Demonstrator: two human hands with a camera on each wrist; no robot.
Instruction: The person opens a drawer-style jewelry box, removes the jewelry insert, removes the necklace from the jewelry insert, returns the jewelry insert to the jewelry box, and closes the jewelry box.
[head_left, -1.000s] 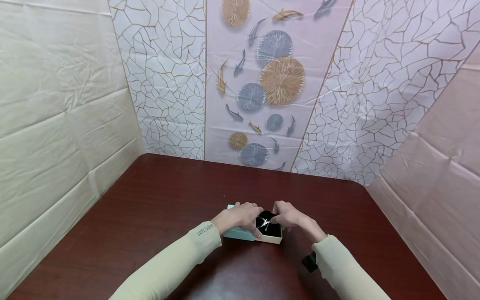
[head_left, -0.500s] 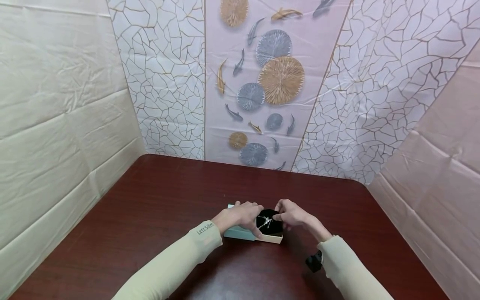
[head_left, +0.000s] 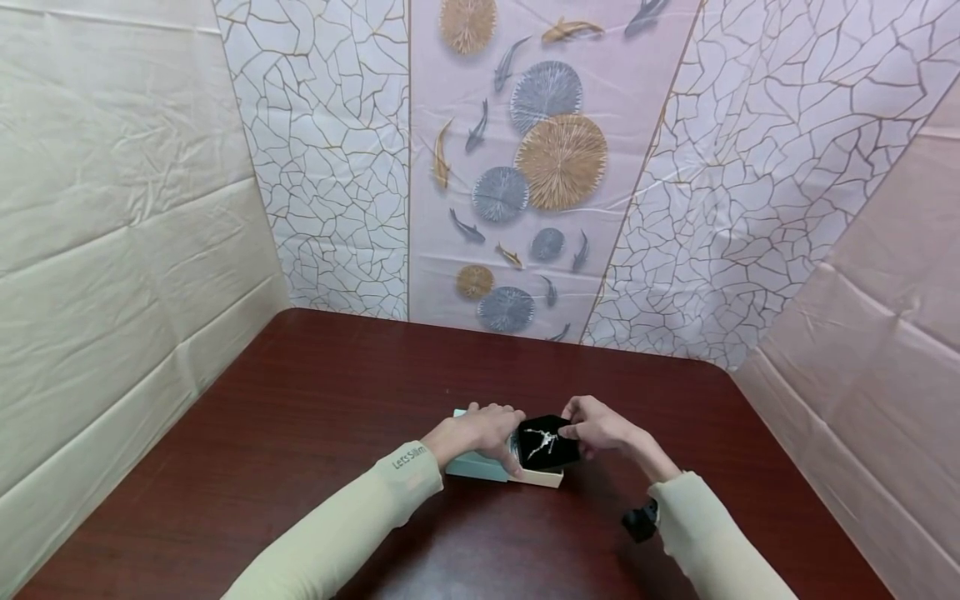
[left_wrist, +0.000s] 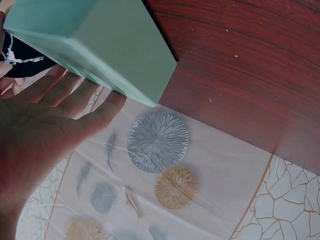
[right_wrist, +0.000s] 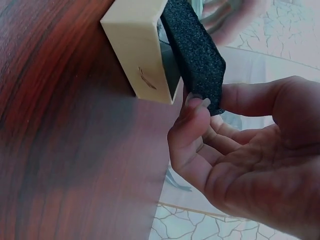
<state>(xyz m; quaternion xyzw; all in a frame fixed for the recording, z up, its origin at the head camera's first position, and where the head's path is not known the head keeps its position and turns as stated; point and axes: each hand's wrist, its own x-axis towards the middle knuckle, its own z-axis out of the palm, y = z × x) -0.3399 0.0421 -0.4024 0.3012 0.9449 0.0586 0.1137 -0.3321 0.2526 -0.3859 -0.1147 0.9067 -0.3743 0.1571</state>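
Note:
A jewelry box lies on the table, with a pale teal sleeve on the left and a cream drawer pulled out to the right. My left hand spans the box from above, its thumb on the near side and fingers over the far side. My right hand pinches the right edge of a black foam pad between thumb and fingers. The pad is tilted, its right end raised out of the drawer. On the pad's top lies a silver chain; whether it is a necklace or bracelet cannot be told.
The dark red wooden table extends around the box. Behind it hangs a patterned cloth with fish and round motifs. Plain beige cloth walls the left side, and similar cloth the right. A black device sits at the right wrist.
My right hand has moved right and slightly up, lifting the foam pad's right end out of the drawer with the chain on it. The left hand has stayed on the box.

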